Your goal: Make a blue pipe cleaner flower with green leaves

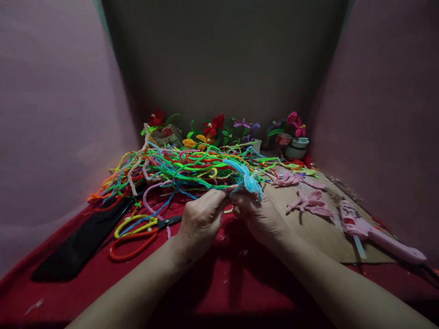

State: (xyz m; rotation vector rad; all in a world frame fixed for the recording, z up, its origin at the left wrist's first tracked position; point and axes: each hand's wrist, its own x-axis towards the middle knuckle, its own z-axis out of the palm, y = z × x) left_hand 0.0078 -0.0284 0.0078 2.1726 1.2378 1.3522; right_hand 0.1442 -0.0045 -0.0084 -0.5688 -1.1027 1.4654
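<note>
Both my hands meet at the middle of the red-covered table (219, 292). My left hand (200, 219) is closed, pinching one end of a light blue pipe cleaner piece (245, 177). My right hand (260, 214) is closed around the same blue piece, which is bent into loops and sticks up and to the left above my fingers. A large tangled pile of pipe cleaners (178, 171) in several colours lies just behind my hands.
Scissors with orange and yellow handles (135, 235) lie left of my hands beside a black flat object (82, 242). On a cardboard sheet (325, 237) at the right lie pink pipe cleaner shapes (310, 203) and a pink glue gun (373, 233). Finished flowers (295, 125) and small pots line the back.
</note>
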